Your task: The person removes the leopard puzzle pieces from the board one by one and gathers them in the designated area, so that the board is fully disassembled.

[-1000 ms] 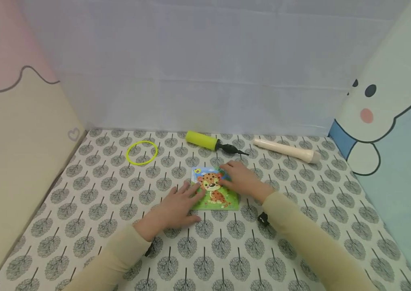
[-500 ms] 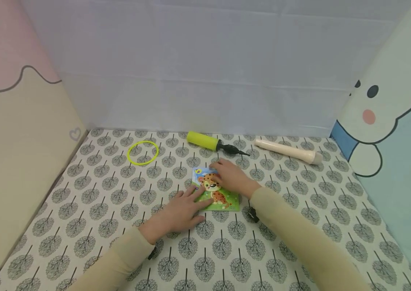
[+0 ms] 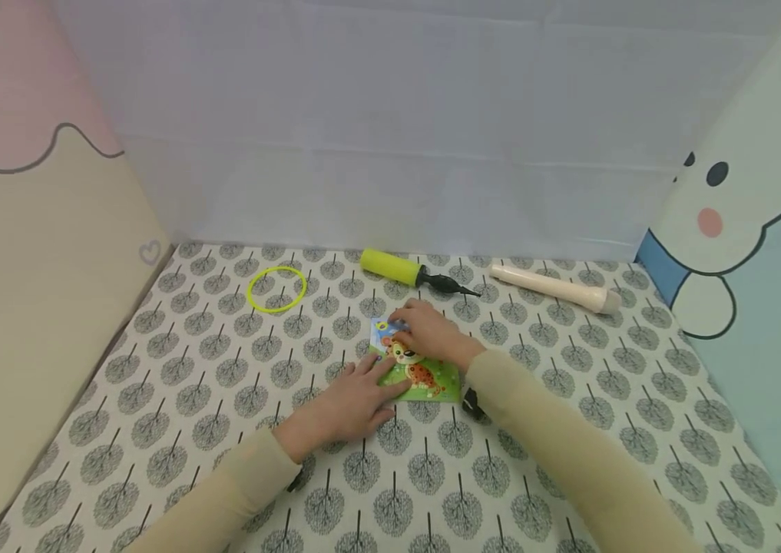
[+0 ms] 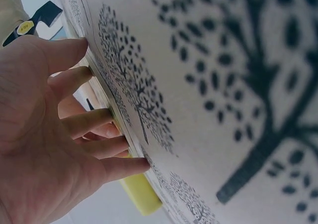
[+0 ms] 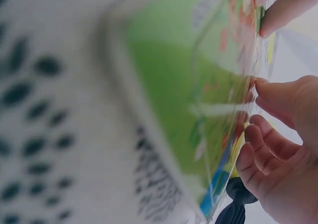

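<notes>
A small square picture board (image 3: 444, 384) with a cartoon leopard on green grass lies flat on the cloth. My left hand (image 3: 357, 401) rests with spread fingers on its left edge and lower middle. My right hand (image 3: 427, 332) reaches over its upper part, covering the top right corner and part of the leopard's head. In the right wrist view, the thumb and bent fingers of my right hand (image 5: 283, 139) touch the glossy board (image 5: 179, 85), with no piece visible between them. The left wrist view shows my left hand (image 4: 54, 119) with extended fingers, tips down at the surface.
Behind the board lies a yellow-green hand pump (image 3: 393, 268) with a black nozzle. A yellow ring (image 3: 276, 310) lies back left, and a pale cream flashlight-like stick (image 3: 552, 287) back right. Tree-patterned cloth (image 3: 224, 430) covers the table; fabric panels (image 3: 390, 138) enclose it.
My right hand has slid left across the top of the board, from its right side toward the upper middle. My left hand has shifted slightly further onto the board.
</notes>
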`<state>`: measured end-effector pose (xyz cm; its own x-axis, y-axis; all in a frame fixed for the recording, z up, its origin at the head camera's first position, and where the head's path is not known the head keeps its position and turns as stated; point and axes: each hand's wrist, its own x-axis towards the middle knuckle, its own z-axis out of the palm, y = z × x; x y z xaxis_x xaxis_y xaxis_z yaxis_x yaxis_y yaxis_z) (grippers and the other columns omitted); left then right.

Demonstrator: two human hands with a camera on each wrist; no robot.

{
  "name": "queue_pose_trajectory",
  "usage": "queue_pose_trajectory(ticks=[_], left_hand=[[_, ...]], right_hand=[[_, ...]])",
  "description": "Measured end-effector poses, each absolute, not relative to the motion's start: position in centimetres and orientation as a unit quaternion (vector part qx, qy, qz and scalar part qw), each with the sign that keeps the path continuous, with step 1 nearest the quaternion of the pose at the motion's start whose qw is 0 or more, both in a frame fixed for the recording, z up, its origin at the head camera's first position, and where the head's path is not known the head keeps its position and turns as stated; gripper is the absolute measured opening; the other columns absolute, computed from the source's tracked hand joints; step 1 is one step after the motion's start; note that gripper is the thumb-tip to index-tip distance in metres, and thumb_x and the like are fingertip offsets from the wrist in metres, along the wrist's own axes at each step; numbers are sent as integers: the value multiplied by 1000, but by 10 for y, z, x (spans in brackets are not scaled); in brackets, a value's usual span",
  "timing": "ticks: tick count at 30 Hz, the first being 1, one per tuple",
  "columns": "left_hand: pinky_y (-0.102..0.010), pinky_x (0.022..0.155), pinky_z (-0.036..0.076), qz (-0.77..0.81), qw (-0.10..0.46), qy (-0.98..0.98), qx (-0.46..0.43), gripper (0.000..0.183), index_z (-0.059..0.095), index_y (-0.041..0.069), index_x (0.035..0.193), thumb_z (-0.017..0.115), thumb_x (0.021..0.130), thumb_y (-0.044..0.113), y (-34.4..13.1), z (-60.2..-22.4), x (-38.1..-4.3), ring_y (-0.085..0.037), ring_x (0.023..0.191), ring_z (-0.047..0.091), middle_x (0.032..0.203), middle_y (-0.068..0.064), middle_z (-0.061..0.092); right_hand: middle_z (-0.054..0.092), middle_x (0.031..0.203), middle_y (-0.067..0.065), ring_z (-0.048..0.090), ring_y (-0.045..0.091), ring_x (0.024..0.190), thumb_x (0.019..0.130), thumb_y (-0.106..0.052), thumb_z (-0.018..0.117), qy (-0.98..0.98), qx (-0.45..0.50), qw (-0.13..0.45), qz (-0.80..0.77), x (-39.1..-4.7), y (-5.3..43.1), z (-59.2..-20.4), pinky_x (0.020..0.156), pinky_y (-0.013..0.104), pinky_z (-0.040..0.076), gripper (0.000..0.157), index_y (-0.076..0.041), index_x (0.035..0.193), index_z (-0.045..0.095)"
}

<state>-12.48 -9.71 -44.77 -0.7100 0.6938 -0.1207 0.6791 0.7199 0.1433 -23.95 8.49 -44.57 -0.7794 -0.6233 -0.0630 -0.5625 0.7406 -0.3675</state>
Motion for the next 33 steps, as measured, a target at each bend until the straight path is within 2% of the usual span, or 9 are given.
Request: queue_pose_trajectory(ticks=[4,11,16,25,33], left_hand=[[-61,103,31,54,71,920,382,51,43,26,145,51,98,40,-97,-448,-127,-43,136,21,152,-16,26],[-50,107,31,57,29,907,417,45,48,25,143,52,98,33,-99,-451,-135,-40,129,33,146,-17,35],[-49,106,33,57,13,901,430,44,51,24,141,53,98,31,-99,-450,-137,-41,126,37,143,-18,39],[-52,108,27,47,35,906,418,46,46,26,144,50,99,32,-100,-449,-135,-44,131,31,149,-18,32],[-53,110,22,44,54,910,410,47,43,25,145,50,99,32,-100,-447,-132,-46,134,25,151,-20,27]], right_hand=[[55,111,6,52,18,95,94,-20,63,920,-328,102,-187,-240,79,-443,84,33,47,32,-11,124,63],[60,105,7,57,18,92,92,-14,65,913,-335,105,-207,-246,73,-441,78,30,49,28,-8,119,66],[63,101,3,59,17,90,89,-14,69,914,-322,107,-223,-251,71,-442,77,29,49,25,-10,114,70],[66,107,2,60,16,95,88,-14,70,911,-314,129,-234,-254,68,-444,82,30,50,27,-10,114,70],[65,106,1,59,16,97,85,-20,74,903,-296,155,-269,-258,69,-446,86,31,49,26,-12,110,70]])
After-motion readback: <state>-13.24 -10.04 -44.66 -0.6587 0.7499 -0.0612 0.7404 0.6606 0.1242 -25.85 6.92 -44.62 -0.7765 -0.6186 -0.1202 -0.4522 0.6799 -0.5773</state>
